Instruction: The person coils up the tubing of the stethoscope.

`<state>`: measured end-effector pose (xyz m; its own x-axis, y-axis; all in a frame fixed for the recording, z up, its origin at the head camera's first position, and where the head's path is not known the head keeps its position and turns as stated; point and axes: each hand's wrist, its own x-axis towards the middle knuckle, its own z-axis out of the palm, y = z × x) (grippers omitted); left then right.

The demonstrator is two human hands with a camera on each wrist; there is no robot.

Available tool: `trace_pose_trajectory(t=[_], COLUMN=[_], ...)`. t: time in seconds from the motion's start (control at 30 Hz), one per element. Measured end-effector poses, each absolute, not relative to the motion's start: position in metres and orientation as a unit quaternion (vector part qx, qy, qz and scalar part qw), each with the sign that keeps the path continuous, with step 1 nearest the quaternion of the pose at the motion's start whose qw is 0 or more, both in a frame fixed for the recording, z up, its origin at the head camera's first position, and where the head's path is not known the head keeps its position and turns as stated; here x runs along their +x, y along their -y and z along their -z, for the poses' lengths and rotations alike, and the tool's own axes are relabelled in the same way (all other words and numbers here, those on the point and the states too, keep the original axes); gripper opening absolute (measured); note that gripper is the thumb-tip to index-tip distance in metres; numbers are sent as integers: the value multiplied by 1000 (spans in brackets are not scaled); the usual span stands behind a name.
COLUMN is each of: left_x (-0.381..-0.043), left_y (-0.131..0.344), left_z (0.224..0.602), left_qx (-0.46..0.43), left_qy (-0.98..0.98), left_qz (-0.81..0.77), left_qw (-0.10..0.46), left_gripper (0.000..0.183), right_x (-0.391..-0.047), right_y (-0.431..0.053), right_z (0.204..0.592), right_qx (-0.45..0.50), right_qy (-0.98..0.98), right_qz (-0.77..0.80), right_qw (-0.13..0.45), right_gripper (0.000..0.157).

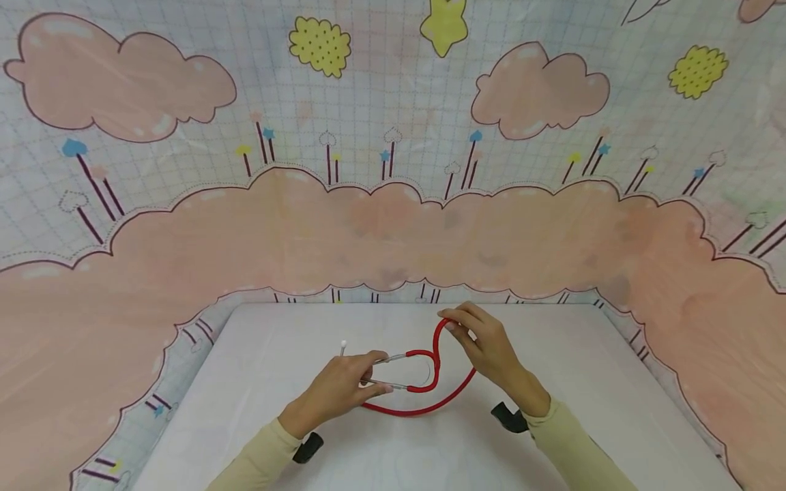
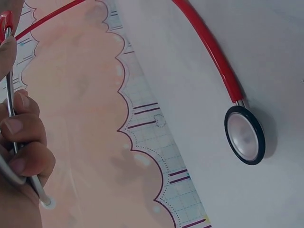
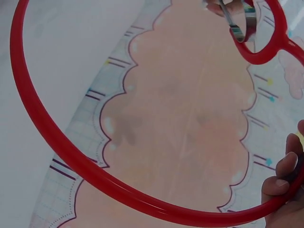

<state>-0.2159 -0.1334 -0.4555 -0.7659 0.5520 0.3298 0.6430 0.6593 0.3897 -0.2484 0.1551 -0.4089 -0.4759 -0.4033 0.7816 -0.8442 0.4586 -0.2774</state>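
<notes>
Here we are at the lower middle of the head view, where the red stethoscope (image 1: 437, 363) hangs between two hands over the white tabletop (image 1: 258, 341). The left hand (image 1: 338, 387), left of centre, has its thumb and curled fingers clamped on the metal ear tubes (image 1: 396, 356); the right hand (image 1: 491, 344), up and to the right, pinches the red tubing between thumb and fingertips. For good handling, I'd say, the left grip wants to be light enough not to squeeze the ear tubes together, while the right guides the tubing in a wide, easy curve, free of kinks. And the chest piece (image 2: 244, 135), right of centre in the left wrist view, looks like the part to mind (a loose swing could knock it). Now the lie of it: the headset's long axis runs nearly level across the head view, the ear tip (image 1: 343, 344) at the left end and the forked yoke at the right. From there the stem climbs to the right hand, and the tubing sweeps back below, down and leftward. In the left wrist view its end slants to lower right, disc facing the camera; whether the disc touches the tabletop, I can't tell.
</notes>
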Motion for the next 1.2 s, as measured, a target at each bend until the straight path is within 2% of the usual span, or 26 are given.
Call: trace_pose_trajectory(t=[0.37, 0.53, 0.67, 0.83, 0.9, 1.03, 1.2], left_x=[-213, -212, -211, -209, -208, -208, -209], left_y=[128, 124, 121, 119, 118, 118, 119], left_z=[449, 445, 443, 440, 439, 438, 442], left_qx=[-356, -370, -375, -379, -382, -391, -402], left_qy=[891, 881, 876, 872, 869, 861, 846], left_qz=[261, 271, 280, 289, 293, 297, 299], left_qw=[109, 119, 121, 113, 114, 133, 182], left_gripper=[52, 51, 49, 48, 48, 45, 44], right_x=[-259, -261, -264, -265, -265, -265, -263], right_y=[-145, -139, -135, -130, -128, -124, -119], right_z=[406, 407, 409, 415, 417, 423, 436], right_qx=[395, 397, 401, 404, 404, 406, 403], right_qy=[803, 809, 810, 812, 811, 808, 808], right_qz=[-334, -342, -353, -364, -371, -384, -399], right_qw=[296, 267, 243, 214, 202, 186, 159], right_gripper=[34, 19, 18, 32, 32, 19, 20])
